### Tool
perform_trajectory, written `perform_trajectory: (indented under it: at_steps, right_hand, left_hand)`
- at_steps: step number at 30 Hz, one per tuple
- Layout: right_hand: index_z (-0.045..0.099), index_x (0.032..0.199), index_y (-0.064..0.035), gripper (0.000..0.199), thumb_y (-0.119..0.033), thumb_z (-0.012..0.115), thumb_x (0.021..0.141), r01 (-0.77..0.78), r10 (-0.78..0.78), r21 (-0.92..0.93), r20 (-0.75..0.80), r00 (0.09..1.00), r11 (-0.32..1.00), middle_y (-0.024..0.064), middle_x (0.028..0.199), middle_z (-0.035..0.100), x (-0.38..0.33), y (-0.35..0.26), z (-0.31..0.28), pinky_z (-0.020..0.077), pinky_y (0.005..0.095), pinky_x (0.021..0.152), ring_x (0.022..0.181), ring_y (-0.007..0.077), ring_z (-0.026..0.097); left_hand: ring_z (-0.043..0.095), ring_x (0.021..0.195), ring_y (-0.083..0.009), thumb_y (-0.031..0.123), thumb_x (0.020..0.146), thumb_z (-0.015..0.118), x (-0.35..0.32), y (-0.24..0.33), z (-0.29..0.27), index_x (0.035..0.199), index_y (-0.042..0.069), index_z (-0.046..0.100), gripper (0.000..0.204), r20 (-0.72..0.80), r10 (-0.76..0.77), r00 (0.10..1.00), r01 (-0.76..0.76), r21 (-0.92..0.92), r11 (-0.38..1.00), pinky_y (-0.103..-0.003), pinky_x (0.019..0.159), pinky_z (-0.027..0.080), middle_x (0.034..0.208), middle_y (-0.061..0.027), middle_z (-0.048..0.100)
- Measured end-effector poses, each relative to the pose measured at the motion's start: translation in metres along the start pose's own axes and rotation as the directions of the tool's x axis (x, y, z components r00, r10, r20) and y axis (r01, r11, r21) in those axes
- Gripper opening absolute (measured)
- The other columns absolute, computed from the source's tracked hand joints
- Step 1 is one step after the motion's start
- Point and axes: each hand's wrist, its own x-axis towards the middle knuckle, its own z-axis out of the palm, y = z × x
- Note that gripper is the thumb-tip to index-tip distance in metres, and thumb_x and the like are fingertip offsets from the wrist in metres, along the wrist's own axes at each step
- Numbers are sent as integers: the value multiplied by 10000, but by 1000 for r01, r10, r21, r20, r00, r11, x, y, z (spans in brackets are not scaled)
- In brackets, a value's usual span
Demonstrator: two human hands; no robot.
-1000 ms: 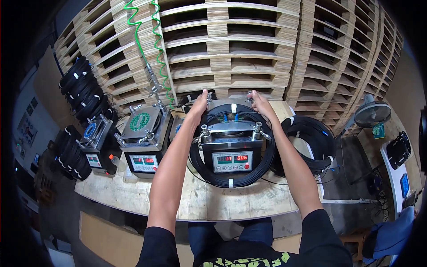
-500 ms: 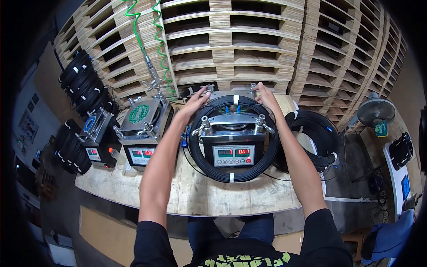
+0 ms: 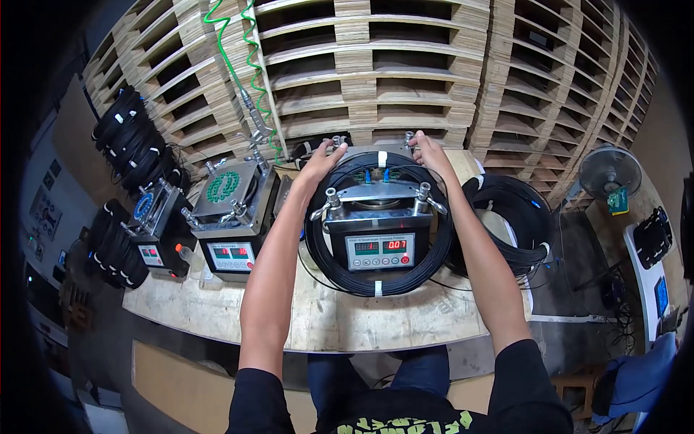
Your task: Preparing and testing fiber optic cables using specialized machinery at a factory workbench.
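A polishing machine (image 3: 361,251) with a lit red and green display faces me inside an upright coil of black cable (image 3: 318,269) bound with white ties. Metal clamp posts (image 3: 423,194) hold its top plate (image 3: 376,191). Blue-tipped cable ends stand behind that plate. Both my arms reach round the coil to its far side. My left hand (image 3: 323,165) is beside the back left clamp post (image 3: 337,142), thumb and fingers apart. At the back right clamp post (image 3: 410,137), my right hand (image 3: 432,154) has its fingers closed against the post; the exact contact is partly hidden.
Two similar machines stand left, one with a green-ringed plate (image 3: 223,186), the other with a blue ring (image 3: 144,207). A small bottle (image 3: 183,252) stands between them. More cable coils (image 3: 538,210) lie right. Stacked pallets (image 3: 361,58) rise behind; a fan (image 3: 609,172) stands far right.
My left hand has loosened at the back left clamp post, its fingers spreading. My right hand stays at its post. Digits on the displays have changed, and the view has shifted slightly.
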Motion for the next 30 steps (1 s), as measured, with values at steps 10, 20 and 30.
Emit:
perform_trajectory:
  at_steps: [10,20,30]
  right_hand:
    - [671,1105,-14,574,-495,362,1056,56,-58,-104,-14,998,993,107,954,687,-4,-8,8,518,336,674,713,179,631]
    - [611,1185,-29,588,-554,385,1044,14,-15,-71,-15,1000,997,74,976,639,1,-7,4,492,283,654,738,147,584]
    - [576,1252,6,570,-504,443,1037,48,-59,-69,-167,984,996,148,991,669,-12,-22,18,531,350,673,733,205,678]
  left_hand:
    - [600,1052,-225,575,954,579,-2,-11,-3,1440,-34,441,792,-153,88,984,-90,-7,996,-312,969,439,1201,-183,638]
    - [551,931,-166,594,941,591,-10,-2,1,1514,-61,308,915,-57,22,998,-27,-90,996,-290,920,437,1039,-94,613]
    - [622,1160,-312,580,877,675,20,-23,-9,1416,-86,435,890,-139,79,987,-53,177,983,-365,1004,455,1215,-272,647]
